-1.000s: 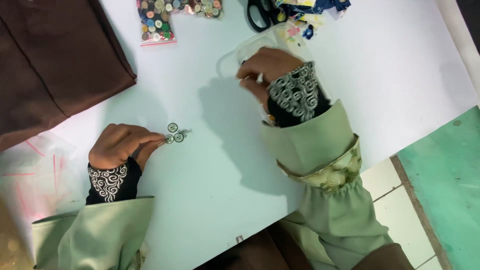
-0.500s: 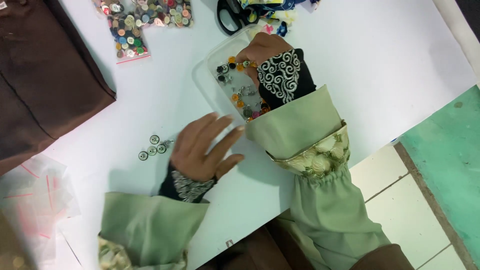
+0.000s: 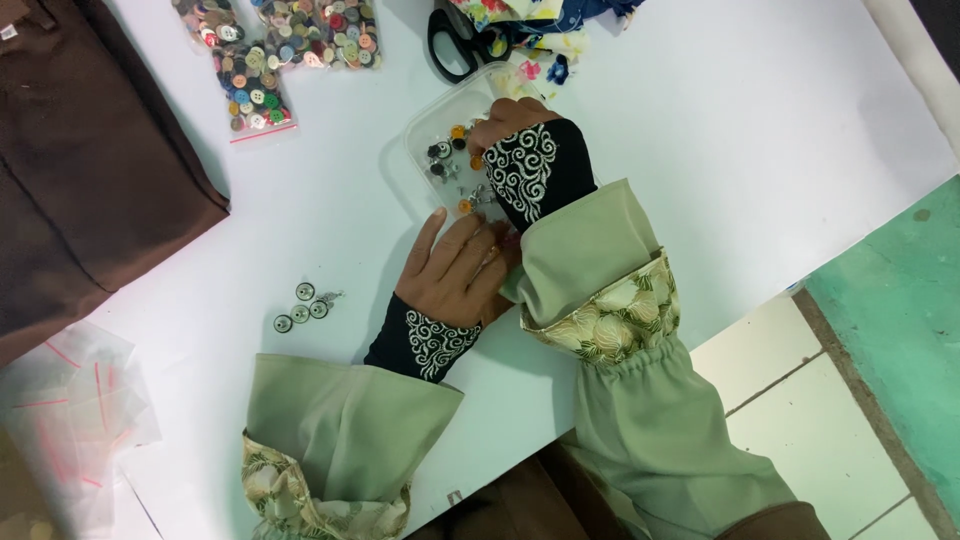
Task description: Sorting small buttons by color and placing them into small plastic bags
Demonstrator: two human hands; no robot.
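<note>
Clear plastic container (image 3: 428, 160) on the white table (image 3: 760, 130), near its far edge, with a scatter of orange, dark and silvery buttons (image 3: 446, 150) inside. Right hand (image 3: 510, 125) dipped over the container's right side, fingers curled down among the buttons; impossible to tell whether pinched on one or merely sorting. Left hand (image 3: 460, 270) flat on the table just beside the container's near wall, fingers together and extended, holding nothing, seemingly steadying the box.

For a clean pick: best to keep that left palm pressed close so the light container cannot skid, to isolate one button against the floor before pinching, and to lift straight up clear of the rim.

Further out: four small round buttons (image 3: 300, 307) in a cluster on the table, left of the left wrist. Bags of mixed coloured buttons (image 3: 255, 85) at the far edge, black-handled scissors (image 3: 450, 40) and floral fabric scraps (image 3: 530, 30) beyond the container, brown cloth (image 3: 80, 160) at far left, empty zip bags (image 3: 70, 400) at the near left
</note>
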